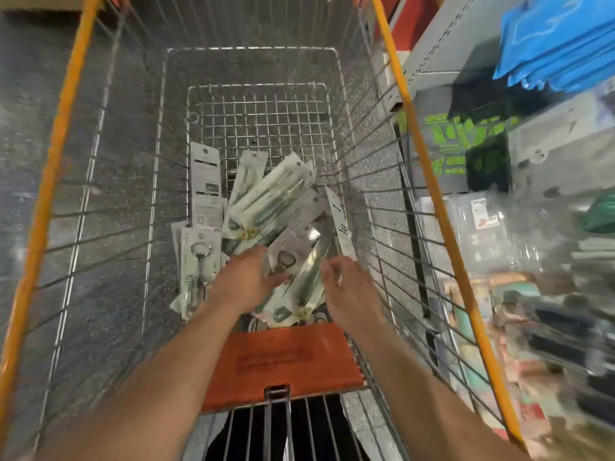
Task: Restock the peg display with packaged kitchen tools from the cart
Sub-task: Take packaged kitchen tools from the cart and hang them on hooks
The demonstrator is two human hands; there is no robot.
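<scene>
A wire shopping cart (109,181) with orange rims fills the view. At its near end lies a loose pile of several carded kitchen tools (266,207), white cards with green-handled tools under clear plastic. Both my arms reach down into the cart. My left hand (248,277) lies on the pile with fingers stretched over a carded pack. My right hand (346,287) is just right of it, fingers curled at the edge of a shiny pack (307,271). Whether it grips that pack is not plain. A carded bottle opener (199,261) lies at the pile's left.
The cart's orange child-seat flap (283,361) sits below my hands. To the right stands blurred store shelving (532,227) with blue packets (559,41) up top and green-printed packages (456,144) lower. Speckled grey floor shows through the cart's wire.
</scene>
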